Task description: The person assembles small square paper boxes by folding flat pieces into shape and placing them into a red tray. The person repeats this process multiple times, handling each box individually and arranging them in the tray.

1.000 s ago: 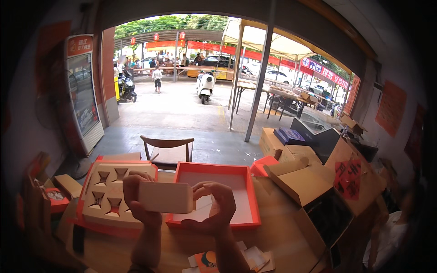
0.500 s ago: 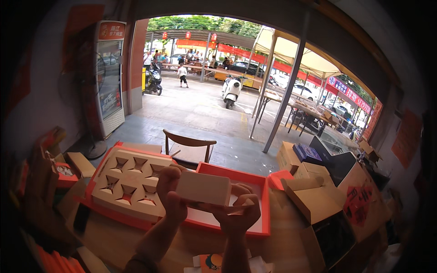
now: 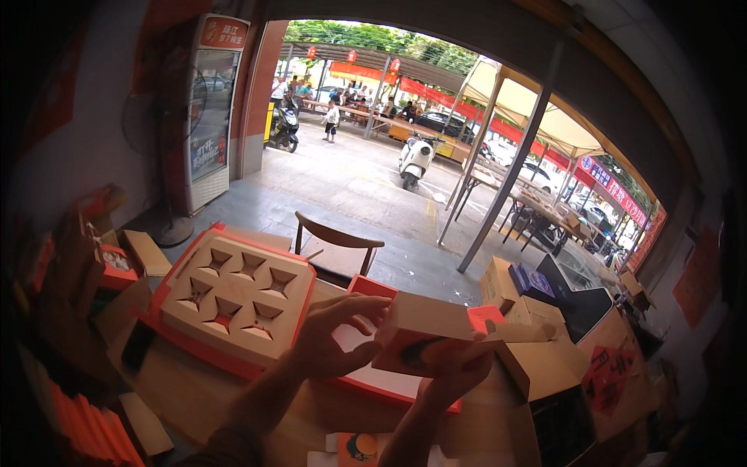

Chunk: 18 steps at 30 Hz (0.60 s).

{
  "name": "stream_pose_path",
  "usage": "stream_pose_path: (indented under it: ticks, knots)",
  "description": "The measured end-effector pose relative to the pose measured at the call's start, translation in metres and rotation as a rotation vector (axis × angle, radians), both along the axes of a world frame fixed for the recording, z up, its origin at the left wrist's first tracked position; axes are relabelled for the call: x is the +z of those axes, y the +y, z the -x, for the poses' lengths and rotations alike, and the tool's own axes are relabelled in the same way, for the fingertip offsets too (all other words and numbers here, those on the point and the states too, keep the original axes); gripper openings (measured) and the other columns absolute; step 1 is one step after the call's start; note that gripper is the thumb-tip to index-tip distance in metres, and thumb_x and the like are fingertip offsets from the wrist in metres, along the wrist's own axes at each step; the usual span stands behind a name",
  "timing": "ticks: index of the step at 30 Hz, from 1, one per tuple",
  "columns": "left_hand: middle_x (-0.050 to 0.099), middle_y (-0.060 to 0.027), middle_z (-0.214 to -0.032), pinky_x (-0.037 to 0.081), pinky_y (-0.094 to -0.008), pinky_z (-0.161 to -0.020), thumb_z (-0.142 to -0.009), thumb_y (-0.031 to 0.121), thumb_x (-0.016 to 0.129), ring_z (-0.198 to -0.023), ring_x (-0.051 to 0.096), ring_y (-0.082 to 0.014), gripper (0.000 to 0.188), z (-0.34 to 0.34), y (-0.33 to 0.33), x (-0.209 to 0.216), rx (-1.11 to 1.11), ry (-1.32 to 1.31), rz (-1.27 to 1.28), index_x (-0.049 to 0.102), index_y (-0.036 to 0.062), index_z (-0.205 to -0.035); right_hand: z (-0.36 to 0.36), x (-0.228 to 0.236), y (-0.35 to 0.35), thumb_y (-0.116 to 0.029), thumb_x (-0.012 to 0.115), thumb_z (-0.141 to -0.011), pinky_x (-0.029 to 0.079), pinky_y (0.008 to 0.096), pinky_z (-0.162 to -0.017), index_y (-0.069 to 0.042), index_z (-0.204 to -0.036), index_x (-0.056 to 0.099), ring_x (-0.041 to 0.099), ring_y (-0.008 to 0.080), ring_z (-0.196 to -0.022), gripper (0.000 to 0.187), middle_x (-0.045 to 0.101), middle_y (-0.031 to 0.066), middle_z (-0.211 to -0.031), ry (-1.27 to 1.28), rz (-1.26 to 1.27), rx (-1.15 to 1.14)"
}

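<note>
A small cardboard box [image 3: 432,317], plain brown on top and printed orange and black on the side towards me, is held up over the table. My right hand [image 3: 461,372] grips it at its right end and underneath. At its left end my left hand [image 3: 336,336] has its fingers spread, close to the box edge; whether they touch it I cannot tell. Below and behind lies a red tray [image 3: 369,285] with a white inside, partly hidden by my hands. To the left, a cardboard insert [image 3: 243,289] with several star-shaped cut-outs sits in a red box [image 3: 158,307].
An unfolded printed carton [image 3: 361,447] lies at the near edge. Open cardboard boxes [image 3: 545,362] stand on the right, orange folded pieces [image 3: 89,424] at lower left. Beyond the table are a wooden chair [image 3: 338,237], a floor fan [image 3: 167,232] and a glass-door fridge [image 3: 210,117].
The small box has moved right and tilted, showing its printed side. My left hand's fingers have spread at its left end, while my right hand has moved right with it. The view has shifted.
</note>
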State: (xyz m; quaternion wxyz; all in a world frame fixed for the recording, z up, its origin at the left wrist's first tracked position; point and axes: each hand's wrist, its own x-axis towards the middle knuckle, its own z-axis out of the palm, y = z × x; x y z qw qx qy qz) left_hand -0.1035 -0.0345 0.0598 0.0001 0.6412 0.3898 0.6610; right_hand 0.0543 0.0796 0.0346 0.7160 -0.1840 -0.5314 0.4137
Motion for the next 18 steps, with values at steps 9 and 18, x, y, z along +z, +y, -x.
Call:
stream_pose_path:
  ticks: [9, 18]
  knots:
    - [0.066, -0.0112, -0.113, 0.057, -0.0329, -0.075, -0.07, 0.013, 0.083, -0.093, 0.067, -0.0202, 0.071, -0.005, -0.023, 0.015, 0.078, 0.138, 0.176, 0.055, 0.0088, -0.136, -0.005, 0.0, 0.012, -0.029, 0.076, -0.075, 0.051, 0.0291, -0.084, -0.002, -0.113, 0.057, 0.061, 0.0147, -0.095, 0.051, 0.061, 0.0044, -0.104, -0.018, -0.107, 0.165]
    - [0.064, -0.0147, -0.117, 0.056, -0.037, -0.082, -0.071, 0.007, 0.077, -0.098, 0.066, -0.0259, 0.072, -0.007, -0.025, 0.019, 0.058, 0.131, 0.347, 0.05, 0.0068, -0.138, -0.005, 0.005, 0.013, -0.029, 0.079, -0.072, 0.051, 0.0301, -0.081, -0.001, -0.102, 0.062, 0.06, 0.0142, -0.089, 0.044, 0.063, 0.0048, -0.098, -0.133, -0.083, 0.136]
